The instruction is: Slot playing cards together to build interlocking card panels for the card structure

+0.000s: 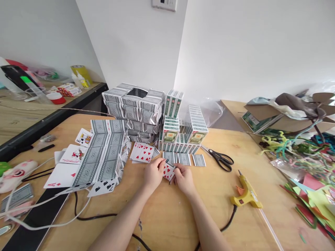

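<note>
Red-pipped card (168, 172) pinched by left hand (155, 171) and right hand (184, 177) over tabletop (167, 216), near green card boxes (171, 136). "A", "K", "7" printed on loose cards (62, 175) at left; box lettering too small to be read.

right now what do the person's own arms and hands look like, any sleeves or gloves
The left arm and right arm show no sleeves or watch. The left hand and right hand are ungloved; nail details are too small to tell.
</note>
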`<move>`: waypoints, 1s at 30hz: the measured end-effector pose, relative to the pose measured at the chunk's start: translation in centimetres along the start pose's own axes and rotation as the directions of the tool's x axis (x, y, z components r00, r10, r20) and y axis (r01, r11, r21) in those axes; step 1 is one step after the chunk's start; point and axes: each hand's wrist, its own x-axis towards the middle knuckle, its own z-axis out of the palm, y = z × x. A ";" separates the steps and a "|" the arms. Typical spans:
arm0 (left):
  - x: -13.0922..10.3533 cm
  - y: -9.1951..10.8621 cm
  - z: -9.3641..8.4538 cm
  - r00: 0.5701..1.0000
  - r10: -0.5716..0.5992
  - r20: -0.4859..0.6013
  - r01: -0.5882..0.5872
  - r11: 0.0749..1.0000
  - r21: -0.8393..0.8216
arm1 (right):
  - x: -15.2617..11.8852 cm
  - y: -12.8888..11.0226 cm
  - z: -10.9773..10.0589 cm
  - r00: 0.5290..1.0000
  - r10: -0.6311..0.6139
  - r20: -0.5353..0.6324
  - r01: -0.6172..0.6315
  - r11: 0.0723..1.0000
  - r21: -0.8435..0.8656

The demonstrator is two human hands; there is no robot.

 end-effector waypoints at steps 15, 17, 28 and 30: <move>-0.2 0.3 0.2 0.998 0.031 0.061 -0.024 0.993 -0.118 | 0.4 0.8 -0.4 0.972 -0.143 -0.185 0.117 0.982 -0.147; -0.2 0.2 0.2 0.995 0.069 0.069 -0.064 0.996 -0.069 | 0.4 0.8 -0.4 0.972 -0.149 -0.184 0.118 0.978 -0.170; -0.3 0.9 -0.6 0.995 0.069 0.065 -0.066 0.997 -0.048 | 0.4 0.7 -0.5 0.931 -0.269 -0.247 0.173 0.920 -0.351; -0.2 1.3 -0.8 0.996 0.057 0.074 -0.048 0.992 -0.120 | 0.3 0.7 -0.5 0.919 -0.307 -0.247 0.193 0.897 -0.397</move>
